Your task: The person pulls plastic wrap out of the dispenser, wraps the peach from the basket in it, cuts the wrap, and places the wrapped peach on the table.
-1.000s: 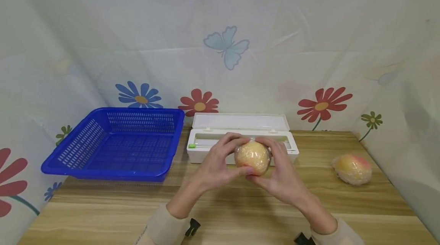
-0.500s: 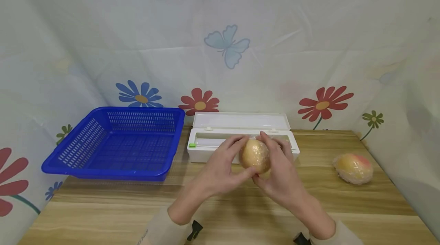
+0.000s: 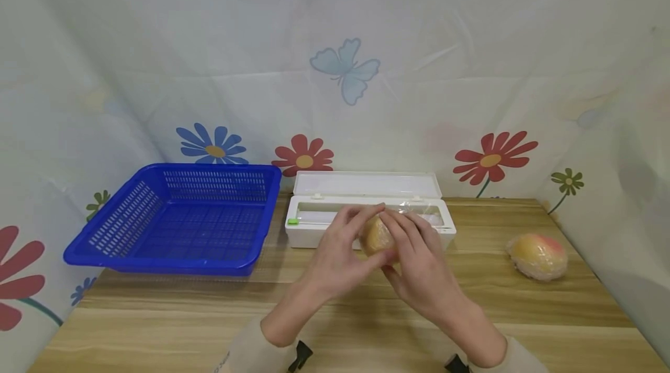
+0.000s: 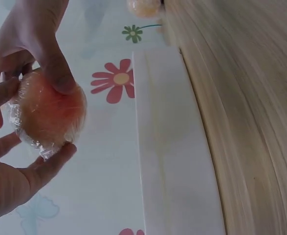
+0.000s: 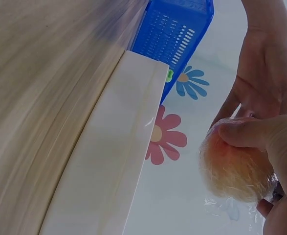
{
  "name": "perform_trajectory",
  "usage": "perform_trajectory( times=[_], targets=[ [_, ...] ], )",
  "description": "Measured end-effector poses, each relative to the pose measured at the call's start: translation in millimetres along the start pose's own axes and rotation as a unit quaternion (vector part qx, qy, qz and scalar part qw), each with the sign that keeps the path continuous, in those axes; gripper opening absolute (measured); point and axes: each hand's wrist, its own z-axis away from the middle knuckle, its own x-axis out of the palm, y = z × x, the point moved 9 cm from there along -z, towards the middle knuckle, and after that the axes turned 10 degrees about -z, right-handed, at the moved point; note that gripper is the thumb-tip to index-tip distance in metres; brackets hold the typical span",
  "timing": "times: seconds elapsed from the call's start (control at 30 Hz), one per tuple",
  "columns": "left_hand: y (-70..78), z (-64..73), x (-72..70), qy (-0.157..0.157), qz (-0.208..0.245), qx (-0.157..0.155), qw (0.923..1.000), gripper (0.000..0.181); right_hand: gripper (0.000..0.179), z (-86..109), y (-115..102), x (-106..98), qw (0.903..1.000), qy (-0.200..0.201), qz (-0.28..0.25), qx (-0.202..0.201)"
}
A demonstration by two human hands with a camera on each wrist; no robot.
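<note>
A peach (image 3: pixel 376 238) wrapped in clear cling film is held up between both hands, in front of a white cling film box. My left hand (image 3: pixel 337 265) grips it from the left, fingers over the top and thumb underneath. On the opposite side my right hand (image 3: pixel 426 271) holds it, its fingers curved over the top and hiding much of the fruit in the head view. The left wrist view shows the peach's (image 4: pixel 48 110) red blush and crinkled film edges between the fingertips. In the right wrist view a thumb presses on the peach (image 5: pixel 236 169).
The white cling film box (image 3: pixel 309 238) stands behind the hands, lid (image 3: pixel 366 183) raised, with a green slider (image 3: pixel 293 221). A blue plastic basket (image 3: pixel 178 265) is at the left. Another film-wrapped fruit (image 3: pixel 538 256) lies on the wooden table (image 3: pixel 209 320) at the right.
The right hand's fingers have moved left over the top of the peach, covering more of it. The peach has been turned slightly, and film now shows behind the right fingers.
</note>
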Motion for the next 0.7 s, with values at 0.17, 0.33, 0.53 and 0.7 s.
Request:
perform_trajectory(
  times=[0.17, 0.33, 0.53, 0.7],
  targets=[
    [-8.5, -1.7, -2.8, 0.01, 0.052, -0.026, 0.9982, 0.062, 0.094, -2.2, -1.4, -6.1, 0.9997, 0.015, -0.018, -0.005],
    [-22.0, -2.8, -8.1, 0.026, 0.055, -0.069, 0.9958, 0.061, 0.062, -5.4, -3.5, -16.5, 0.9976, 0.059, -0.033, -0.014],
    [-25.4, -3.1, -13.6, 0.037, 0.063, -0.07, 0.9949, 0.06, 0.056, -5.3, 4.6, -23.5, 0.9902, 0.111, -0.081, 0.027],
    [-18.7, -3.8, -12.4, 0.022, 0.073, -0.037, 0.9964, 0.057, 0.062, -1.3, 14.6, -19.3, 0.9869, 0.095, -0.104, 0.079]
  ],
)
